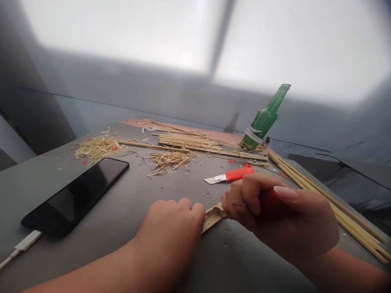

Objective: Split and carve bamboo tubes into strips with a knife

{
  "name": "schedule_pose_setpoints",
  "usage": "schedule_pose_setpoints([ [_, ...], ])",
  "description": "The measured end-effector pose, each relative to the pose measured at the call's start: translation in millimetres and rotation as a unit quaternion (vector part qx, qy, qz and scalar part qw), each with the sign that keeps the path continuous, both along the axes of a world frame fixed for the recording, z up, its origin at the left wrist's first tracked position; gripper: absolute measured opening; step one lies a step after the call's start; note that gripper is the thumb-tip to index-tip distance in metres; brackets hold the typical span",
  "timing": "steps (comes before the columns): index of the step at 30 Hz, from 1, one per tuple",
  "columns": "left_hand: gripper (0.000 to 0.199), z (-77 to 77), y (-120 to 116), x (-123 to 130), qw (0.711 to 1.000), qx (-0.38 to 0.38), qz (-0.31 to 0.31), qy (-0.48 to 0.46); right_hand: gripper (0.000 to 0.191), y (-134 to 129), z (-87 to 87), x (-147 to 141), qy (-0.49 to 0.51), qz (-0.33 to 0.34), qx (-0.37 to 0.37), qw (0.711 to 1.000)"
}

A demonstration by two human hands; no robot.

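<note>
Our left hand (172,232) grips a pale, flat wooden strip (211,219); our right hand (284,219) clenches a dark-red handle (274,204) — likely shaving; next calls for steadiness.

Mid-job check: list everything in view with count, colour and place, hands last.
Phone: one, black, table's left side
Cable: one, white, at the phone's near end
Shavings: two main piles, straw-coloured, beyond the phone and mid-table
Sticks: many, pale yellow, behind the middle pile and along the right edge
Bottle: one, green with white band, far right
Cutter: one, red-orange handle, beyond the hands
Scraps: several, red, scattered
Strip: one, pale, between the hands
Handle: one, dark red, in the right fist
Table: one, grey, underneath
Wall: one, grey, behind
Left hand: one, bare, gripping the strip
Right hand: one, bare, around the handle
</note>
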State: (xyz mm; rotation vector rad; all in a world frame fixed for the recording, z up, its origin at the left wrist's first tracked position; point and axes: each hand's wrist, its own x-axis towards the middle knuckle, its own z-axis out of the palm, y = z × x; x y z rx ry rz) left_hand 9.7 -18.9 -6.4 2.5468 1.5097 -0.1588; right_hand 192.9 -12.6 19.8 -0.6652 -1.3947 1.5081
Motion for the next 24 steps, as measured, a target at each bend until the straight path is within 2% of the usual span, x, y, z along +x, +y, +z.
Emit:
schedule_pose_setpoints([
  [11, 0.023, 2.1, 0.1, 1.0, 1.000, -0.005, -0.001, 0.002, 0.030, 1.5, -4.4, 0.6, -0.003, 0.021, 0.025, 0.999],
  [24, 0.023, 1.4, 0.2, 0.5, 1.000, -0.010, 0.003, 0.015, 0.024, 3.5, -7.4, 0.4, -0.001, 0.050, -0.003, 0.999],
])
